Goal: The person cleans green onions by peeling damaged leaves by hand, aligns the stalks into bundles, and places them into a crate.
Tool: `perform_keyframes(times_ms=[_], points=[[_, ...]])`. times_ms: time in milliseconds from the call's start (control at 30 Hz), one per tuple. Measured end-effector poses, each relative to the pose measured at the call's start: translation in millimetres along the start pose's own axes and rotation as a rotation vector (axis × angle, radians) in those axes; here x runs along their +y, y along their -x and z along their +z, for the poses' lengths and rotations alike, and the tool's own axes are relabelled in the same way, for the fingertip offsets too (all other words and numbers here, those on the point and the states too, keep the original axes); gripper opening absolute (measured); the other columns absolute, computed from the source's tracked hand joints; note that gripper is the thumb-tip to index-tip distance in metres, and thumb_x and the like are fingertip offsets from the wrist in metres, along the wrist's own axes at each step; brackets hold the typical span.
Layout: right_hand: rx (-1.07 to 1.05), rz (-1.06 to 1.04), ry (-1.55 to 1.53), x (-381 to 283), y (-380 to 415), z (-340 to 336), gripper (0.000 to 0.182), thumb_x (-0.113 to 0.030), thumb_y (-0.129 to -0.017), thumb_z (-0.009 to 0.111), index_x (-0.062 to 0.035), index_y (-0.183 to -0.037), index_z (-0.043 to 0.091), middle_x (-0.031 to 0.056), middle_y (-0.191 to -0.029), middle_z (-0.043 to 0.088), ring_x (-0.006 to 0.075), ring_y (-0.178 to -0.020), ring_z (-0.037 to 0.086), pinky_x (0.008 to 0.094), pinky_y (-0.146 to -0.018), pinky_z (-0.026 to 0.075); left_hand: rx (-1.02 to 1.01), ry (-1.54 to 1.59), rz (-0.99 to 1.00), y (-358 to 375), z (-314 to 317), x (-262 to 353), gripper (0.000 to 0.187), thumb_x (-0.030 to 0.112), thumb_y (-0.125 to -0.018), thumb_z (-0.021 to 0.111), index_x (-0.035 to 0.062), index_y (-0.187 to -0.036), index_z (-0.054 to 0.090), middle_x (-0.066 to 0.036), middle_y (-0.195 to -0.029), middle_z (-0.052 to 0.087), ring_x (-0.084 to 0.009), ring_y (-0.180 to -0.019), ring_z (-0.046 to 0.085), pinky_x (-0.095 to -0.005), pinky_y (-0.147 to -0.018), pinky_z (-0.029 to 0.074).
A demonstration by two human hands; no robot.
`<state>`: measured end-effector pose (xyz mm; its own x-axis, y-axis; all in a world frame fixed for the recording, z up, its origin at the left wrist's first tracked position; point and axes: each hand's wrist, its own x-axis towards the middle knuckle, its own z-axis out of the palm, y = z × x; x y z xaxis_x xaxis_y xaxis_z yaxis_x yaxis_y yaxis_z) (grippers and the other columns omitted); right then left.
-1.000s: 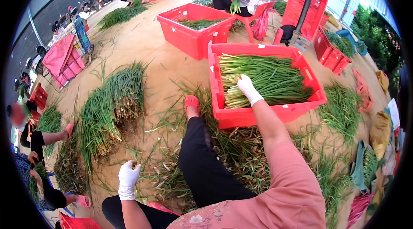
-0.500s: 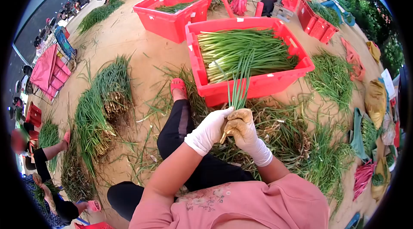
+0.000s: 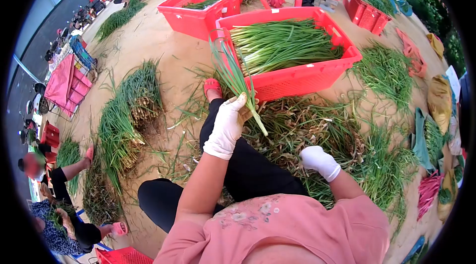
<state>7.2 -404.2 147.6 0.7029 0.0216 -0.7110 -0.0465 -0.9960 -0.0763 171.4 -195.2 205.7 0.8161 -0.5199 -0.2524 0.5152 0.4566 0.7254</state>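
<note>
My left hand (image 3: pixel 232 117), in a white glove, is closed round a few green onions (image 3: pixel 256 116). Their pale stem ends point down to the right, and the leaves fan up to the left in front of the crate. My right hand (image 3: pixel 319 162), also gloved in white, is apart from them, low over a heap of peeled leaves and trimmings (image 3: pixel 312 125). Its fingers are turned away and hidden. Just beyond my hands stands a red plastic crate (image 3: pixel 302 81), filled with green onions (image 3: pixel 285 43) laid side by side.
To the left lies a large pile of untrimmed green onions (image 3: pixel 124 125). Another red crate (image 3: pixel 191 22) stands behind the near one. Loose greens (image 3: pixel 384 80) and sacks (image 3: pixel 440 108) lie at right. Other people sit at the far left (image 3: pixel 54 219) and at the back.
My hands have separated: the left moved left and slightly up with the green onions, now tilted the other way. The right let go and moved right and down. The view has shifted slightly.
</note>
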Motion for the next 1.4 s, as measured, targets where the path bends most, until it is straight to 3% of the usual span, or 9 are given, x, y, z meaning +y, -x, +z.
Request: perform_keyframes(times_ms=[67,133,267,467,667,800,1000,1167,1400], points=[[0.604,-0.149,-0.680,-8,3,-20,0.033,-0.029,-0.084,0.056,-0.0011,-0.099,0.065,0.0141,-0.088,0.065,0.0259,-0.085,0.063,0.0350,-0.076,0.048,-0.049,-0.020,0.091,6,5,5,0.025,0.018,-0.088,0.056,0.0011,-0.106,0.057,-0.010,-0.102,0.063,-0.0217,-0.091,0.061,-0.0383,-0.082,0.048],[0.450,-0.341,-1.432,-37,18,-63,0.032,-0.025,-0.085,0.058,-0.0001,-0.105,0.061,0.0071,-0.090,0.064,0.0143,-0.081,0.058,0.0271,-0.072,0.047,-0.055,-0.007,0.089,8,4,-1,0.025,0.017,-0.088,0.056,0.0004,-0.106,0.058,-0.011,-0.104,0.063,-0.0214,-0.092,0.061,-0.0367,-0.082,0.048],[0.722,-0.642,-1.624,-87,-14,-80,0.026,-0.013,-0.083,0.063,0.0011,-0.105,0.061,0.0036,-0.090,0.064,0.0062,-0.079,0.056,0.0209,-0.063,0.044,-0.089,-0.075,0.149,14,7,-9,0.029,0.018,-0.085,0.061,-0.0018,-0.105,0.061,-0.011,-0.104,0.063,-0.0203,-0.093,0.060,-0.0340,-0.085,0.046],[0.718,-0.491,-2.032,-116,-26,-81,0.013,-0.009,-0.084,0.062,0.0008,-0.091,0.067,0.0017,-0.078,0.064,0.0061,-0.066,0.056,0.0192,-0.061,0.045,0.000,-0.123,0.209,22,-5,-7,0.025,0.014,-0.084,0.061,-0.0014,-0.105,0.062,-0.010,-0.101,0.065,-0.0189,-0.093,0.060,-0.0323,-0.086,0.045],[0.966,-0.264,-0.962,-57,-44,-16,0.020,-0.017,-0.080,0.064,0.0001,-0.090,0.065,0.0122,-0.078,0.065,0.0227,-0.072,0.062,0.0312,-0.065,0.047,0.142,-0.035,0.565,28,-16,35,0.022,0.016,-0.086,0.059,-0.0017,-0.099,0.062,-0.010,-0.100,0.064,-0.0166,-0.095,0.058,-0.0317,-0.087,0.042],[-0.130,-0.007,0.174,0,-20,42,0.036,-0.034,-0.077,0.063,-0.0092,-0.103,0.065,0.0143,-0.095,0.065,0.0290,-0.091,0.062,0.0371,-0.082,0.047,0.119,0.005,0.584,36,-20,56,0.019,0.013,-0.085,0.061,0.0007,-0.098,0.064,-0.011,-0.095,0.066,-0.0178,-0.092,0.060,-0.0328,-0.089,0.043],[0.667,-0.495,-1.359,-53,2,-75,0.041,-0.015,-0.083,0.063,-0.0004,-0.119,0.053,0.0140,-0.106,0.062,0.0181,-0.093,0.059,0.0305,-0.082,0.047,0.075,-0.346,0.352,28,-5,13,0.015,0.006,-0.088,0.054,-0.0024,-0.096,0.064,-0.006,-0.091,0.066,-0.0118,-0.083,0.059,-0.0248,-0.081,0.044],[0.677,-0.717,-1.587,-67,-17,-130,0.031,-0.013,-0.084,0.062,-0.0017,-0.112,0.056,0.0036,-0.087,0.060,0.0084,-0.073,0.053,0.0221,-0.066,0.044,-0.123,-1.036,0.221,31,6,-5,0.017,0.011,-0.088,0.056,-0.0004,-0.099,0.062,0.000,-0.080,0.062,-0.0067,-0.074,0.052,-0.0220,-0.069,0.043],[1.109,-0.553,-2.128,24,-100,-204,0.028,-0.014,-0.082,0.067,-0.0018,-0.101,0.049,0.0026,-0.074,0.057,0.0106,-0.056,0.055,0.0219,-0.048,0.043,0.234,-0.882,0.338,75,-47,65,0.038,0.015,-0.083,0.062,-0.0045,-0.115,0.054,-0.011,-0.105,0.062,-0.0147,-0.094,0.058,-0.0263,-0.085,0.044]])
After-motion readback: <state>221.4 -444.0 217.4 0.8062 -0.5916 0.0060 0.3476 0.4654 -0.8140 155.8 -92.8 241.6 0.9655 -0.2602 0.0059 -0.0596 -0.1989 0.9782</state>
